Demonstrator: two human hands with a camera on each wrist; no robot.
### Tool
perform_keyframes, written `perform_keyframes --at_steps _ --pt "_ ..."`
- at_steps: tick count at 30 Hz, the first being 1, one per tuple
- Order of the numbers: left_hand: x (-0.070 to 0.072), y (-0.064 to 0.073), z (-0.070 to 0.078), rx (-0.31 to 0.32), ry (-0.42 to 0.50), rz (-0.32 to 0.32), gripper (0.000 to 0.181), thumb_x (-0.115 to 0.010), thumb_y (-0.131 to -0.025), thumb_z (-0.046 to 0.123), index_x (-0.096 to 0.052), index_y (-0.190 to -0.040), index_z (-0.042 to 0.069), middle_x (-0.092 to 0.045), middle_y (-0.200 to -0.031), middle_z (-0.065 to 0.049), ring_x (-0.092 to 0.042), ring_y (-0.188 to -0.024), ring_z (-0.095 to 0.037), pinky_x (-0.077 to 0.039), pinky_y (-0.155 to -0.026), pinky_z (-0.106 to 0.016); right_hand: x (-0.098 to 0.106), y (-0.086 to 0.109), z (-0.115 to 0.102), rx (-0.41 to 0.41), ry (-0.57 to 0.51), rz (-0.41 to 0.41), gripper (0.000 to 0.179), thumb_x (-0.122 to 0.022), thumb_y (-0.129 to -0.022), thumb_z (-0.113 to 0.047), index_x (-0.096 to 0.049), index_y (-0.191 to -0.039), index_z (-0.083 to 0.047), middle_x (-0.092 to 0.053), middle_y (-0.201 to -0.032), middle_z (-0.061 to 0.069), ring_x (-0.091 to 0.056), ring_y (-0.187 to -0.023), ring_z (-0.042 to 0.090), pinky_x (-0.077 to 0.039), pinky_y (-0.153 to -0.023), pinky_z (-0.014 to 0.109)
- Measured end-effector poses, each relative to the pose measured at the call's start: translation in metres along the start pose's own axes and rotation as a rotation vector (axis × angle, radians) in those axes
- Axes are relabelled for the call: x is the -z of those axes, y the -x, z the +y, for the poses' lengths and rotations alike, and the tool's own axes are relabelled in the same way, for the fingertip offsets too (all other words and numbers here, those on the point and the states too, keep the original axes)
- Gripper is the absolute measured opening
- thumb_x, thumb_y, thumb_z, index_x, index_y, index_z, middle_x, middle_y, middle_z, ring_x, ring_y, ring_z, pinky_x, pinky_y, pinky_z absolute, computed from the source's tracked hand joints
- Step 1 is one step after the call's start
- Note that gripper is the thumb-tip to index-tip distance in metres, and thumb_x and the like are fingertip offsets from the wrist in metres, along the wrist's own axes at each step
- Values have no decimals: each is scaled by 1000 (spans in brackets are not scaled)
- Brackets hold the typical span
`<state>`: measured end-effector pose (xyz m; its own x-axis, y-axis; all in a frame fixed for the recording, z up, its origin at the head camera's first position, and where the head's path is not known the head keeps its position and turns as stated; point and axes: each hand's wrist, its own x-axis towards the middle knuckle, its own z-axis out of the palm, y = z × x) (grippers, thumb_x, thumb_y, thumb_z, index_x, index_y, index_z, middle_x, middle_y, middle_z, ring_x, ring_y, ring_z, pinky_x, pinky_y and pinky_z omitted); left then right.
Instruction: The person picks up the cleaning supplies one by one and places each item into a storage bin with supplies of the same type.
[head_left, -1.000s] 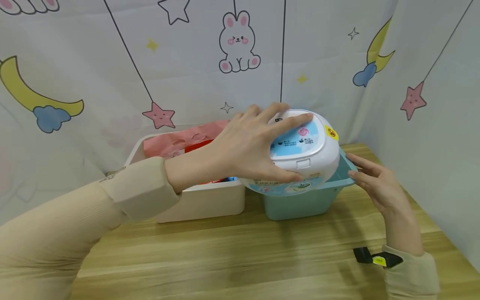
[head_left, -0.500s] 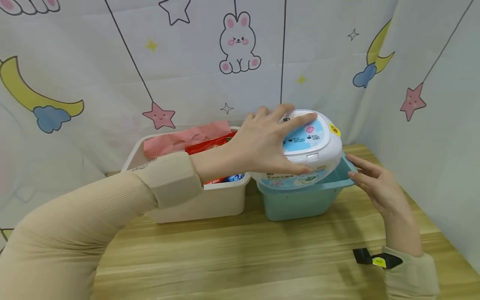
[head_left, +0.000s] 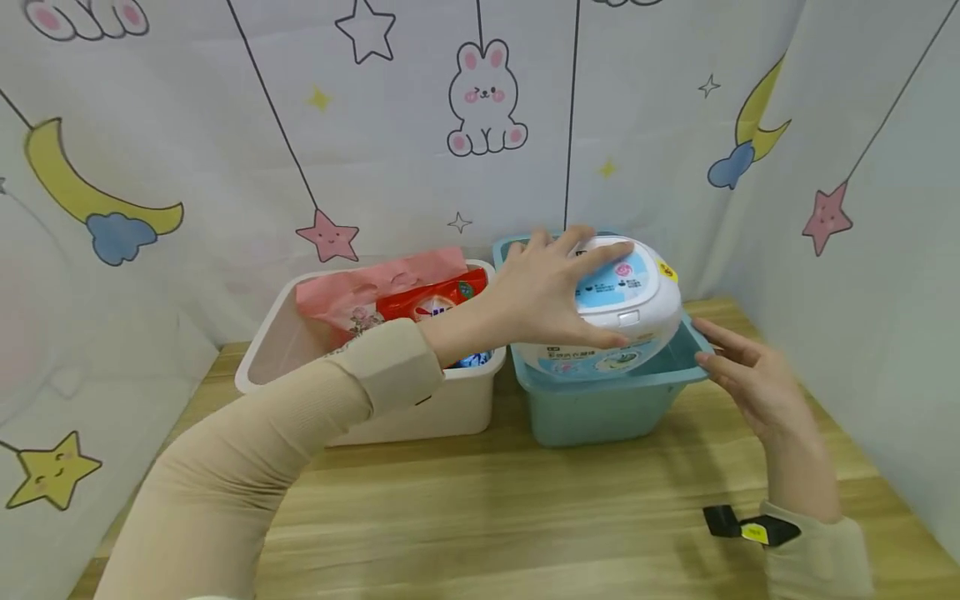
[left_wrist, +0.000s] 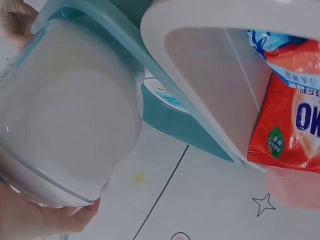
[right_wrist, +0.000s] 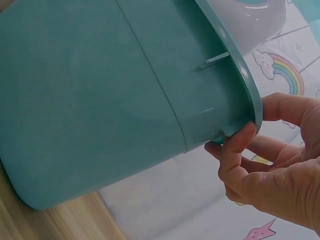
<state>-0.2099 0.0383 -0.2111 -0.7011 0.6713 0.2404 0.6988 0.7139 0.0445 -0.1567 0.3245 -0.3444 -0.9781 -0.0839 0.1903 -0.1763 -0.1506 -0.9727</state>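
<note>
My left hand [head_left: 543,292] grips a white plastic tub [head_left: 660,304] with a blue printed label, fingers spread over its lid and thumb along the front. The tub is tilted, its lower part inside the opening of a teal bin [head_left: 592,412], behind the front rim. In the left wrist view the tub's pale base [left_wrist: 75,120] faces the camera. My right hand [head_left: 753,379] pinches the bin's right rim between thumb and fingers, as the right wrist view shows at the rim's corner [right_wrist: 255,100]. Another white, blue-labelled item [left_wrist: 170,97] shows inside the bin.
A white bin [head_left: 420,417] stands just left of the teal one, holding a red packet [head_left: 450,292], a pink bag [head_left: 420,265] and a blue packet [head_left: 474,361]. Both bins sit on a wooden table [head_left: 525,517]. A printed curtain [head_left: 405,167] hangs behind.
My left hand has moved the tub rightward and back, from in front of the teal bin's front rim to within its opening. The right hand stays at the rim. The head view has shifted slightly.
</note>
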Motion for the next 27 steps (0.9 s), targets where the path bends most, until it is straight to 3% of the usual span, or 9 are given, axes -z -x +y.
perform_keyframes --at_steps 11,21,27 --pt "-20 -4 -5 16 50 44 93 -61 -69 77 -26 -149 43 -30 -154 0 -45 -120 -26 -39 -98 -44 0 1 0 -4 21 -2 47 -55 -93 2 -50 -139 -9 -62 -114 -5 -62 -96 5 -51 -83 12" --pt "-31 -15 -5 18 34 14 92 -60 -70 77 -26 -149 43 -31 -153 2 -45 -118 -25 -40 -94 -41 -1 3 0 -15 31 10 47 -56 -93 1 -51 -139 -10 -61 -115 -7 -61 -97 4 -51 -82 12" --pt "-33 -20 -4 -15 -17 -14 89 -57 -71 78 -28 -148 43 -33 -151 4 -44 -117 -24 -40 -91 -38 -3 2 0 -13 14 11 47 -56 -93 3 -52 -138 -10 -62 -115 -7 -62 -98 4 -52 -82 13"
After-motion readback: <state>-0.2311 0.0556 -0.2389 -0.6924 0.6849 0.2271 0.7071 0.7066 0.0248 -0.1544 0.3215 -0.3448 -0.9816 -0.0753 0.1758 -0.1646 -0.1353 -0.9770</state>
